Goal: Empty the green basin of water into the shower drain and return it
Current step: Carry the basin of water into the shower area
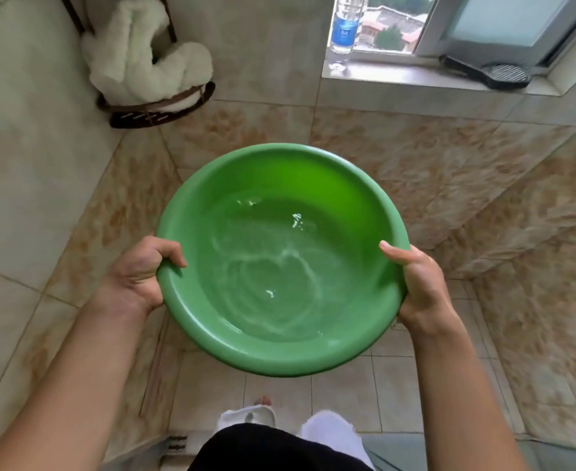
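A round green basin [313, 171] is held in the air at the middle of the head view, roughly level. Clear water [266, 266] ripples in its bottom. My left hand [137, 273] grips the rim on the left side, thumb over the edge. My right hand [419, 283] grips the rim on the right side the same way. Below the basin lies the pale tiled shower floor [347, 396]. No drain shows; the basin hides much of the floor.
A corner rack [164, 107] with white towels [143, 56] hangs on the wall at upper left. A window sill [398, 76] at upper right holds a plastic water bottle [346, 28] and a black brush-like object [490, 71]. My feet in white slippers [330, 430] stand below.
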`<state>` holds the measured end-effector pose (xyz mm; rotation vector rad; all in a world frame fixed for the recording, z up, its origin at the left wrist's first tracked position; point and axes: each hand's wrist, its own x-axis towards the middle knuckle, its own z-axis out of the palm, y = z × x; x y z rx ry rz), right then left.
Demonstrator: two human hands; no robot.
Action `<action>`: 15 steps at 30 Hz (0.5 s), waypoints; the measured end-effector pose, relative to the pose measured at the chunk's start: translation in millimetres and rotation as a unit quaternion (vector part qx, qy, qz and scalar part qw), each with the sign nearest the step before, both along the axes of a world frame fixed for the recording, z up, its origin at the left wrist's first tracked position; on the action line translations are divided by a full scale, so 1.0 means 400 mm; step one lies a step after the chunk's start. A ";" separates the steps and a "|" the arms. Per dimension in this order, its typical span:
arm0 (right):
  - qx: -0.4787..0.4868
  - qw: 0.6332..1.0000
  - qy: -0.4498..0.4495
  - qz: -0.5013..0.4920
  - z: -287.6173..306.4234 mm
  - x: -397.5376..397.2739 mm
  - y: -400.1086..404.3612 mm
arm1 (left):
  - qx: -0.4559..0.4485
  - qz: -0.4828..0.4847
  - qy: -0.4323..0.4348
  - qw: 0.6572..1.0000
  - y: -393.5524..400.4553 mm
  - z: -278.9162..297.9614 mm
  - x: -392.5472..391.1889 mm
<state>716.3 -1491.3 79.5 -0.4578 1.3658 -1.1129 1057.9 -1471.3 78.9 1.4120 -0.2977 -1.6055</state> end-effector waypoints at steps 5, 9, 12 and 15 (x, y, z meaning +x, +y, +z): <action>0.017 0.999 -0.013 -0.041 0.009 -0.051 -0.030 | 0.013 -0.054 0.001 0.998 -0.084 0.016 -0.061; 0.027 0.996 -0.014 -0.081 0.008 -0.116 -0.067 | 0.006 -0.089 -0.003 0.996 -0.166 0.025 -0.135; 0.031 0.994 -0.005 -0.102 0.000 -0.179 -0.107 | -0.009 -0.110 -0.003 0.994 -0.228 0.020 -0.206; 0.040 0.992 0.002 -0.117 -0.019 -0.238 -0.148 | -0.019 -0.125 -0.012 0.992 -0.288 0.005 -0.268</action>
